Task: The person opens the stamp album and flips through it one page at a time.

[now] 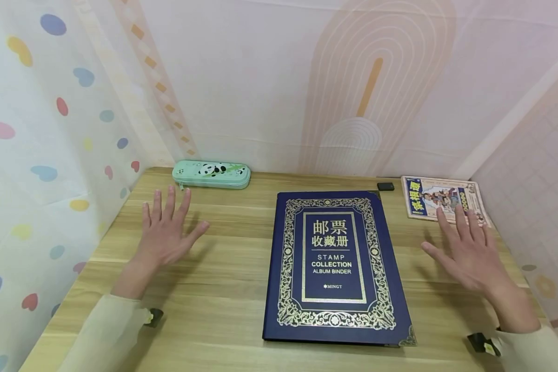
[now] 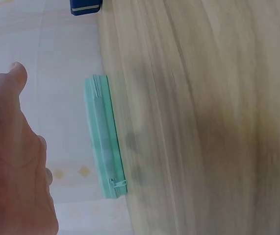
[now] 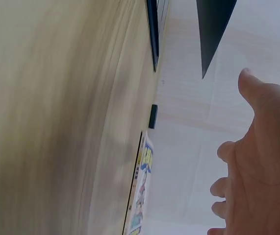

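Observation:
A dark blue stamp album with gold ornament and lettering lies on the wooden table, front cover up. To its left, my left hand is held over the table with fingers spread, holding nothing. Beyond those fingertips lies a mint green zippered pencil case with a panda print; its zip side shows in the left wrist view. My right hand, also spread and holding nothing, is over the table right of the album. Its fingertips overlap the lower edge of a printed picture booklet in the head view.
A small black block lies at the back edge between album and booklet. Patterned curtains stand behind and on both sides of the table. In the right wrist view, the album's dark cover angles up from its lower edge.

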`<action>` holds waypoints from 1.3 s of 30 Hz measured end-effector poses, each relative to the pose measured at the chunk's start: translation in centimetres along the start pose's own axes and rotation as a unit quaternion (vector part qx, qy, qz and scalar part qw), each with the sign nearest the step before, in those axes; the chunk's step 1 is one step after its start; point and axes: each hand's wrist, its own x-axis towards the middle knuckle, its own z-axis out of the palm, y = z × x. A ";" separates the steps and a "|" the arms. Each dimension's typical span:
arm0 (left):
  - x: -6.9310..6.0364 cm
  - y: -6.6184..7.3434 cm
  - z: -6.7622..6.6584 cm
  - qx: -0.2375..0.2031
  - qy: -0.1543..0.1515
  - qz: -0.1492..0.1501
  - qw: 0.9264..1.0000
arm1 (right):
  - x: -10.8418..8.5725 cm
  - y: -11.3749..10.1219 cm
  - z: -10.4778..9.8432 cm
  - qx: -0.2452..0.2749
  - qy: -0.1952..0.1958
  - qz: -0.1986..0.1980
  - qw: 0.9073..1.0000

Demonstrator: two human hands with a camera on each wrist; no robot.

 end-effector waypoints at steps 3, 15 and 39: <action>-0.3 0.2 0.1 0.001 0.006 0.002 1.000 | -0.3 -0.6 0.0 0.002 0.010 -0.006 1.000; -2.5 3.0 0.9 -0.028 0.021 0.027 0.999 | -1.9 -2.9 0.7 0.028 0.082 -0.034 0.996; -5.0 10.8 2.6 -0.241 0.030 0.037 0.969 | -2.7 -7.2 2.8 0.248 0.131 -0.018 0.960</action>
